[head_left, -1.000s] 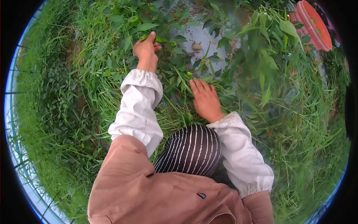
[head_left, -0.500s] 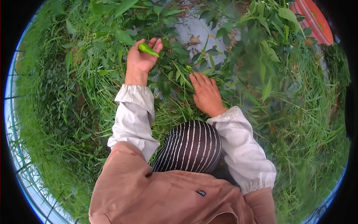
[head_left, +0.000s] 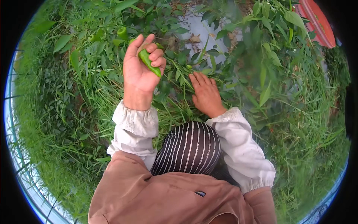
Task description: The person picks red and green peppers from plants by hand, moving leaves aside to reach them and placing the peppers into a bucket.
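The left hand (head_left: 140, 72) has lifted back from the plant (head_left: 179, 59) since a second ago, fingers curled round a green pepper (head_left: 150, 62), which is now picked and clear of the leaves. The right hand (head_left: 206, 95) stays flat and open on the plant, holding nothing; a red tub (head_left: 317, 23) sits well apart

A pepper (head_left: 149, 62) lies in your left hand (head_left: 140, 72), left of your right hand (head_left: 205, 95), which lies flat on the leaves (head_left: 178, 76) ahead of your knee (head_left: 190, 147). A bucket (head_left: 319, 22) stands at the far right, behind the plants (head_left: 268, 44).
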{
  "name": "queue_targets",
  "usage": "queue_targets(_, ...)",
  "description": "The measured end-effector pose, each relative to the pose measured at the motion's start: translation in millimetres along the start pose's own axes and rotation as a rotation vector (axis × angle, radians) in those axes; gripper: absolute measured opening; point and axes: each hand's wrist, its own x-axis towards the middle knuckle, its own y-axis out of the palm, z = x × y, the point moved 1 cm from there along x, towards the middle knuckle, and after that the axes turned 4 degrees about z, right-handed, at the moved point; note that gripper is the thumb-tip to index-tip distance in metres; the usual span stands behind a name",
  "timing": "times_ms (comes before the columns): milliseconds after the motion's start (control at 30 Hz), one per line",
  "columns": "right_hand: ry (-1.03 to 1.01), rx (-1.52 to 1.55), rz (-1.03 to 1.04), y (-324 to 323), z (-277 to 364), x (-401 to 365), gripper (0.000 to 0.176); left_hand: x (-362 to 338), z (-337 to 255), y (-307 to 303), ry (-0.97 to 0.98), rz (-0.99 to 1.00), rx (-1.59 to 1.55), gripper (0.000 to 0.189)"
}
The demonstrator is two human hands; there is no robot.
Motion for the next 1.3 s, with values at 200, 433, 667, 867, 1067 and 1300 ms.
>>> queue_targets(200, -0.012, -0.020, -0.023, 3, -3, -4, 0.068, 69, 79, -34, -0.016, -0.304, 0.183, 0.017)
queue_targets(433, 0.022, 0.019, 0.017, 1, 5, -5, 0.070, 169, 52, -91, 0.420, -0.558, 0.192, 0.009)
queue_targets(667, -0.004, -0.018, 0.015, 4, 1, -7, 0.073, 173, 42, -91, 0.383, -0.564, 0.455, 0.013)
queue_targets(867, 0.010, -0.009, 0.017, 2, 0, -8, 0.076, 147, 39, -59, 0.132, -0.305, 0.401, 0.028)
queue_targets(1067, 0.009, 0.007, -0.034, 7, -2, -7, 0.072, 121, 71, -5, 0.076, 0.121, 0.400, 0.026)
queue_targets(1300, 0.001, -0.013, 0.002, 8, -2, -9, 0.077, 215, 66, -132, 0.095, -0.378, 0.164, 0.018)
